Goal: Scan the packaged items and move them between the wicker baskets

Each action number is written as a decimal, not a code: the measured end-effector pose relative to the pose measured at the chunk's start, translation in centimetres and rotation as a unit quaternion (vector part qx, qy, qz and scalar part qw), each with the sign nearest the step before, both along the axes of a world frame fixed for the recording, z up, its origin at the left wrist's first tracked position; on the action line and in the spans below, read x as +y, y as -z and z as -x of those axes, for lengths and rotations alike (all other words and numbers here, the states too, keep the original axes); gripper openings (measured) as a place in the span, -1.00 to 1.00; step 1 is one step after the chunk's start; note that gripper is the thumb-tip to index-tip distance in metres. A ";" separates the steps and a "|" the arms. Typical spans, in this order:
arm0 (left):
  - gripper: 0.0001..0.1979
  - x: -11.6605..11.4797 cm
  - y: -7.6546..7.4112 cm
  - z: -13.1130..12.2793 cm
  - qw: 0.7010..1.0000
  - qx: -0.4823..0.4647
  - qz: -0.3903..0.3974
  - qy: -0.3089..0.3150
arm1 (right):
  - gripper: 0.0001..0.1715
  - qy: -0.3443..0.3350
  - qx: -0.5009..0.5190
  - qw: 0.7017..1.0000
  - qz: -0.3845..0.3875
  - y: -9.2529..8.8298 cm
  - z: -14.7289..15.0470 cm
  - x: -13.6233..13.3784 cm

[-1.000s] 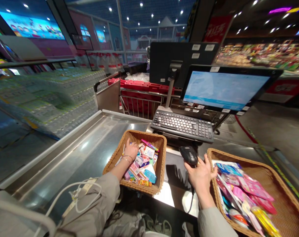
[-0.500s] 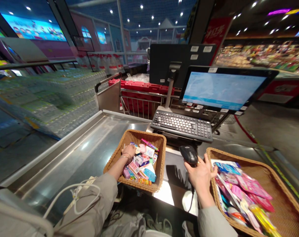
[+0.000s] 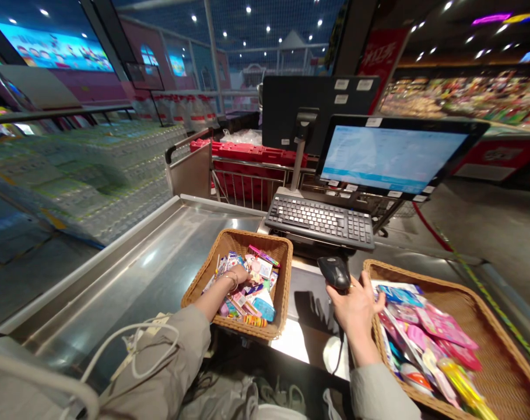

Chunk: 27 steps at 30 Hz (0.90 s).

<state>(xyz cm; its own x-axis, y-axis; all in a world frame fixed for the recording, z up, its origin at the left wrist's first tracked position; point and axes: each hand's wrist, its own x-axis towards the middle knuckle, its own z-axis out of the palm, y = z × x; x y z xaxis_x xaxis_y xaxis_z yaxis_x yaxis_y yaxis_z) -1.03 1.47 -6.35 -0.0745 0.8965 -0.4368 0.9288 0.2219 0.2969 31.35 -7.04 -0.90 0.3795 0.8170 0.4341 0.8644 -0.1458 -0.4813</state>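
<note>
My left hand (image 3: pixel 239 274), with bangles at the wrist, reaches down into a wicker basket (image 3: pixel 195 290) of small packaged goods (image 3: pixel 259 268). Its fingertips are lost among the packets, so whether they grip one is hidden. A blue packet (image 3: pixel 265 309) and a striped yellow-orange item (image 3: pixel 255 321) lie near the basket's front side. My right hand (image 3: pixel 355 309) is around a black barcode scanner (image 3: pixel 334 273), its head pointing away from me. The fingers of that hand come close to the rim of a second wicker basket (image 3: pixel 492 318), which holds pink, blue and yellow packaged items (image 3: pixel 443 329).
A keyboard (image 3: pixel 319 219) and a lit monitor (image 3: pixel 391 154) stand beyond the scanner. Both baskets rest on a metal counter (image 3: pixel 160 256) with a raised edge. A pale cable (image 3: pixel 133 329) loops by my left sleeve. Behind the counter is a cart (image 3: pixel 247 184) with red crates.
My left hand has shifted right and slightly down, deeper toward the middle of the first basket, uncovering packets on its left side. My right hand and the scanner stay in place.
</note>
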 end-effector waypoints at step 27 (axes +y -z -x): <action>-0.34 5.3 0.6 -5.8 0.858 0.178 -0.133 0.463 | -0.50 0.038 -0.011 0.999 0.003 -0.1 -1.8 -1.3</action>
<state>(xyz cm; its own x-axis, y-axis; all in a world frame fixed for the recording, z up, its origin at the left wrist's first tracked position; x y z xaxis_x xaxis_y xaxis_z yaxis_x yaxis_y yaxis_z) 4.75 6.72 -6.92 0.6371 0.7077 -0.3053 0.7128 -0.6917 -0.1159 33.17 -8.37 -0.83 0.4313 0.7890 0.4375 0.8607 -0.2146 -0.4616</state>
